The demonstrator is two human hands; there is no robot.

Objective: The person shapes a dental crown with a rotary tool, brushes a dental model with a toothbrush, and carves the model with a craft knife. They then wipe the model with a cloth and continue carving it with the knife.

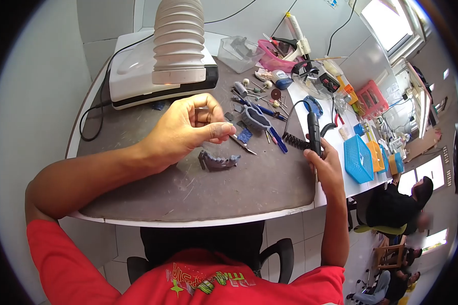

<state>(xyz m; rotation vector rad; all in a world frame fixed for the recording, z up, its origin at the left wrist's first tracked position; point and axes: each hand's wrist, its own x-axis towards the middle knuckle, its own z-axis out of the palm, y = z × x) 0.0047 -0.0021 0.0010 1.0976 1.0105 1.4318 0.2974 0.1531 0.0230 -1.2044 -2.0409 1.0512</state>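
Note:
My left hand (196,124) is raised over the middle of the grey mat, thumb and fingertips pinched together. Whatever sits in that pinch, if anything, is too small to make out. Below it a dark grey dental arch model (219,160) rests on the mat, apart from the hand. A small knife (245,145) with a pointed blade lies just past the fingertips, beside a blue textured scrap (245,135). At the mat's right edge, my right hand (326,165) is wrapped around a black rotary handpiece (314,133), held upright with its coiled cord (295,141) close by.
A ribbed suction hose (178,40) hangs before a white box unit (132,66). Burs, a grey tray-like piece (257,118) and blue-handled tools crowd the mat's back right. Pink tub (277,56) and blue basket (358,158) stand beyond. Other people (397,203) sit far right.

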